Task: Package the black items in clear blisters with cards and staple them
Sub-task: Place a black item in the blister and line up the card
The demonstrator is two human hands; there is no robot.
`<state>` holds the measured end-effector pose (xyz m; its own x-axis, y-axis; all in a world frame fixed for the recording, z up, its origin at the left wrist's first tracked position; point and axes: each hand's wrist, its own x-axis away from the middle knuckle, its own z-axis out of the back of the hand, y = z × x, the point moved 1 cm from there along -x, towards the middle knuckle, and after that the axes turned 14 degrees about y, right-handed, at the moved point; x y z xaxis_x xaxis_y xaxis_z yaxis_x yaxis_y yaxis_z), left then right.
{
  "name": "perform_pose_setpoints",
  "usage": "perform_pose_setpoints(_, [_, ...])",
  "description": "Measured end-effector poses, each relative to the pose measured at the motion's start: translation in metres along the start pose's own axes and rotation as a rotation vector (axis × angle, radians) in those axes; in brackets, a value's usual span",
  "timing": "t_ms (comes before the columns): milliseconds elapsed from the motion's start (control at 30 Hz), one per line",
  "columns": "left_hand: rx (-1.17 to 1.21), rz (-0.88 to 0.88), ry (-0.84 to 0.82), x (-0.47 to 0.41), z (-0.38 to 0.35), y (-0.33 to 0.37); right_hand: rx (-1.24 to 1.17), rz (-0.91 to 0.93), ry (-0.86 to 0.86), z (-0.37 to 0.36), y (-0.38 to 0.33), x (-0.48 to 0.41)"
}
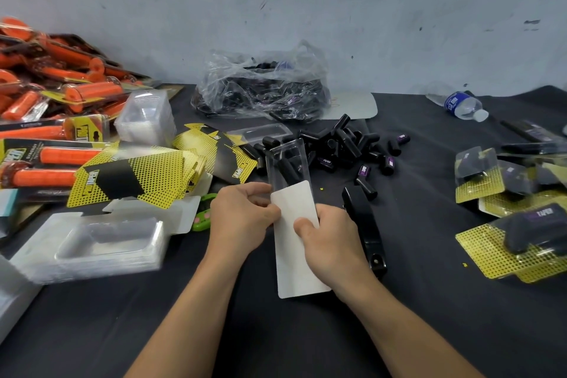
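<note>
A clear blister (287, 163) with black items inside is held over the table's middle, and a card (299, 242), white side up, sits partly slid into it. My left hand (242, 218) grips the blister's near left edge. My right hand (328, 239) pinches the card with the thumb on top. Loose black items (340, 141) lie in a heap just beyond. A black stapler (363, 224) rests right of my right hand. Yellow-and-black cards (138, 175) fan out at left.
Stacks of clear blisters (101, 242) stand at the near left, and orange packaged grips (52, 95) pile up at far left. A plastic bag of black items (264, 86) sits by the wall. Finished packs (518, 236) lie right, a water bottle (463, 106) behind them.
</note>
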<state>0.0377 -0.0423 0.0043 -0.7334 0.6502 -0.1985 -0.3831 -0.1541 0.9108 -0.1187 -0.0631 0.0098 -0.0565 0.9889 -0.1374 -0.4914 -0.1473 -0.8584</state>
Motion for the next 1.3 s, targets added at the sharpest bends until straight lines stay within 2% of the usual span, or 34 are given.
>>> perform_pose_setpoints(200, [-0.070,-0.098,-0.073,0.006,0.003,0.008,0.030,-0.011,0.022,-0.001,0.001,-0.001])
perform_pose_setpoints(300, [-0.016,-0.056,-0.109,0.005,0.001,0.011,0.050,-0.014,0.029,-0.002,0.001,-0.002])
perform_pose_setpoints(400, [0.084,-0.014,-0.061,0.008,-0.001,0.014,0.008,-0.043,0.040,-0.001,0.002,-0.004])
perform_pose_setpoints(633, [0.138,-0.092,0.105,0.010,-0.006,0.015,-0.020,-0.068,0.089,0.003,-0.001,-0.004])
perform_pose_setpoints(700, [0.113,-0.103,0.144,0.010,-0.007,0.015,-0.097,-0.087,0.044,0.003,-0.002,-0.002])
perform_pose_setpoints(833, [0.048,-0.049,0.274,0.003,-0.006,0.009,-0.352,-0.156,-0.205,-0.003,-0.004,0.005])
perform_pose_setpoints(967, [0.060,-0.036,0.299,0.002,-0.005,0.003,-0.425,-0.207,-0.249,-0.004,-0.003,0.004])
perform_pose_setpoints(1167, [0.433,0.086,0.154,-0.006,-0.002,0.006,-0.406,-0.204,-0.267,-0.003,0.001,0.002])
perform_pose_setpoints(1300, [0.529,0.129,0.180,-0.007,-0.001,0.007,-0.378,-0.221,-0.286,-0.005,0.001,0.002])
